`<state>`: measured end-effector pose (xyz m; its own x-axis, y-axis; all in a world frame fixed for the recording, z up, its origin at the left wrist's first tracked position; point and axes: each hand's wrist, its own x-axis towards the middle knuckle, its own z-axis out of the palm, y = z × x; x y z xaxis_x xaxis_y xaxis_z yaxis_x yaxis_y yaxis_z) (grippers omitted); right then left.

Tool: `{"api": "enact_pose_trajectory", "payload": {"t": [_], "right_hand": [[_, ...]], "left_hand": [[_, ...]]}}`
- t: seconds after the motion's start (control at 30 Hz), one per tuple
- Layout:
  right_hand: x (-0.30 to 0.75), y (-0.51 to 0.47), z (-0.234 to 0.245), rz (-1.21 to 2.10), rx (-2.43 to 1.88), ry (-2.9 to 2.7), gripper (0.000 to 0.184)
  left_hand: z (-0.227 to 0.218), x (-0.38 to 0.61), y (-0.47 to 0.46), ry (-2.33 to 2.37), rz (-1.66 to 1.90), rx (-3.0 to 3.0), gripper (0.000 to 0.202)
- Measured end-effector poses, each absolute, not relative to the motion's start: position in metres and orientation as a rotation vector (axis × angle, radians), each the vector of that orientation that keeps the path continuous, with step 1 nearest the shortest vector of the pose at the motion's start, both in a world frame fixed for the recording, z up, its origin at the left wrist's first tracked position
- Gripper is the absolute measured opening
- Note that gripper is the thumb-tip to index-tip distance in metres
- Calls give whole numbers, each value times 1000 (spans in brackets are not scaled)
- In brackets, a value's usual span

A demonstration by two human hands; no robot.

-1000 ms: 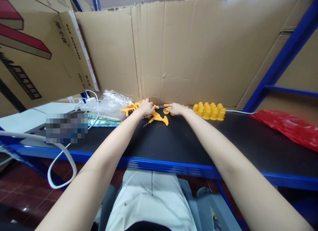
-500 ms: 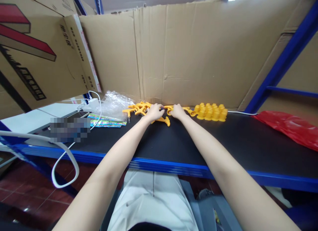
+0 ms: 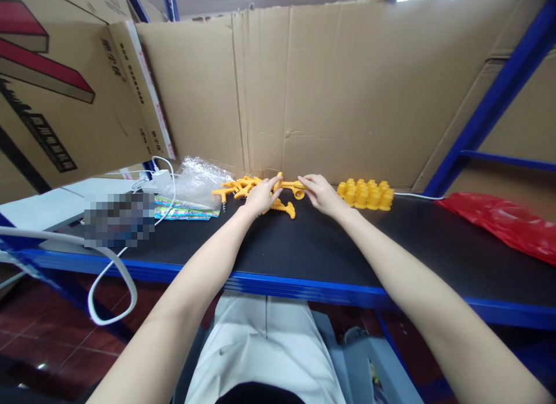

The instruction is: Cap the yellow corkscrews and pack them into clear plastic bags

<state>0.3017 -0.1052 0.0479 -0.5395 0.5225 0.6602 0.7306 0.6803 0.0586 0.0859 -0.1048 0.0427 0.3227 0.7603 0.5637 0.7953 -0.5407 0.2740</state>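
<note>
A yellow T-handled corkscrew (image 3: 290, 184) lies level between my hands. My left hand (image 3: 262, 197) is closed on its handle end, while the fingertips of my right hand (image 3: 320, 193) pinch the opposite end. Just below that shaft is a small round yellow cup-shaped piece (image 3: 299, 194), close to my right fingertips. Another yellow T-handled piece (image 3: 288, 208) rests on the black shelf beside my left hand. Behind and left of that hand is a heap of yellow corkscrews (image 3: 244, 186), some with metal spirals showing; my hand hides part of it.
Yellow knobbed pieces (image 3: 365, 194) stand grouped at the right, with a red plastic bag (image 3: 499, 221) farther over. Clear plastic wrap (image 3: 197, 184), colourful packets (image 3: 186, 212) and white cables (image 3: 125, 271) are at the left. Cardboard (image 3: 347, 97) walls the back; a blue edge (image 3: 299, 289) runs in front.
My hands have brought a yellow corkscrew up level between them. My right hand has moved slightly right and now pinches its end; the left has turned around the handle.
</note>
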Motion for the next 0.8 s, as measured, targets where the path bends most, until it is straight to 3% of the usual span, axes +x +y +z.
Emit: {"api": "enact_pose_trajectory", "payload": {"t": [0.23,0.53,0.8], "right_hand": [[293,-120,51,-553,-719,-2261,37],[286,-124,44,-653,-1215,-2357,30],[274,-129,47,-972,-1267,-2351,24]], "left_hand": [[47,86,-108,-1455,-1100,-2427,30],[48,89,-113,-1494,-921,-2414,26],[44,90,-106,-1664,-823,-2471,33]]}}
